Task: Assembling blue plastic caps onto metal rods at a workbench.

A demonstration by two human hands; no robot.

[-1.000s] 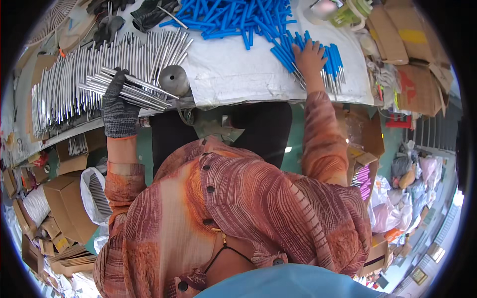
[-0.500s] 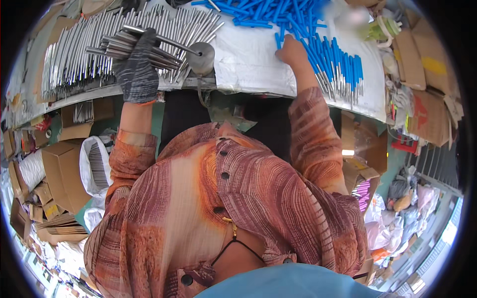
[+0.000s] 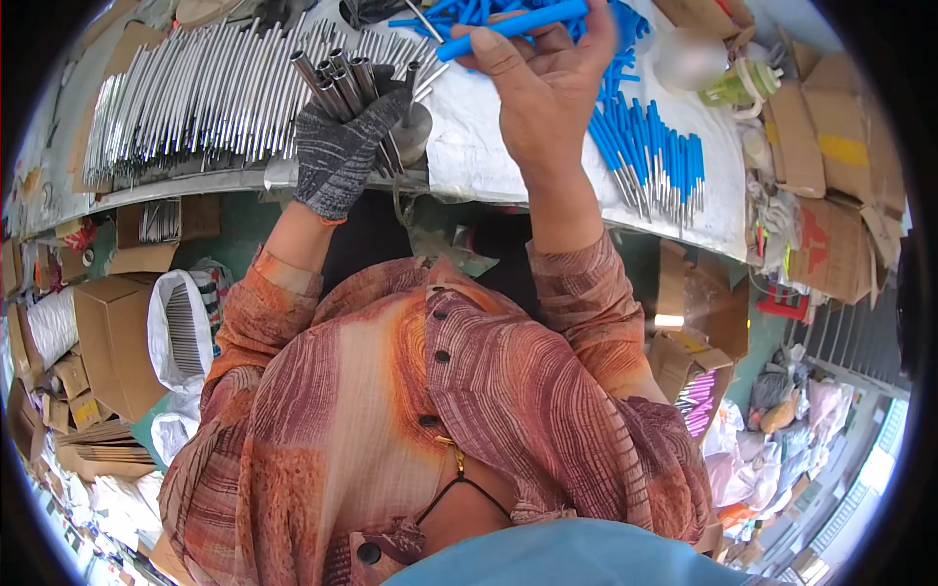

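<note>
Left hand (image 3: 340, 154) (gloved, we note) clasps bundled metal tubes (image 3: 338, 82); right hand (image 3: 549, 109) grasps one blue tube (image 3: 513, 29); we see silver rods (image 3: 195, 93) rowed at left.

Two hands (image 3: 340, 148) (image 3: 549, 98), one lifted blue tube (image 3: 528, 22), dozens of metal tubes (image 3: 195, 98) and blue-ended rods (image 3: 653, 146)

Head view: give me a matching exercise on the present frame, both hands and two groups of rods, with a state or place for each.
1. left hand
2. right hand
3. row of bare silver rods
4. blue-and-silver rods

A. lying on the white sheet, right of the picture's middle
B. bare, holding a blue tube
C. lying at the picture's upper left
D. gloved, gripping a bundle of metal tubes

Pairs: 1-D, 2-B, 3-C, 4-A
</note>
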